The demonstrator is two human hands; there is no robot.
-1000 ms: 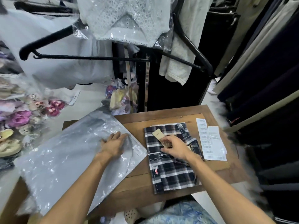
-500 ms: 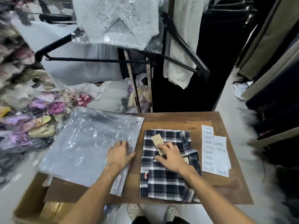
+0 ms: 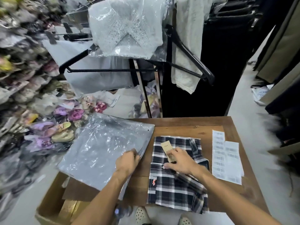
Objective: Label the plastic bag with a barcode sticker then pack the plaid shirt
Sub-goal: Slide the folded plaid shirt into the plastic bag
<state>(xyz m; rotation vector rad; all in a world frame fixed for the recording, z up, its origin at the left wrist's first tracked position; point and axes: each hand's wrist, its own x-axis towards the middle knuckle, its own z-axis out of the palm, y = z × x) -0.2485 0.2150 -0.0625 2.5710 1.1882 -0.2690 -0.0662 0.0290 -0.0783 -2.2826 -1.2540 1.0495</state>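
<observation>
Hands are counted as two. One clear grey plastic bag (image 3: 103, 148) is gripped at its right edge by the left hand (image 3: 127, 162), at nine o'clock on the brown wooden table (image 3: 186, 125). One folded navy-and-white plaid shirt (image 3: 176, 184) at six o'clock is pressed by the right hand (image 3: 180, 161), fingers spread, apparently touching a beige paper tag (image 3: 167, 147). Two white barcode sticker sheets (image 3: 225, 158) lie at three o'clock.

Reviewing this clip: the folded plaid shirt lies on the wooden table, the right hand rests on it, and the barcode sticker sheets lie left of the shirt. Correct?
Not quite. The head view shows the barcode sticker sheets lying right of the plaid shirt, not left. The rest holds: shirt on the wooden table, right hand resting on it.
</observation>
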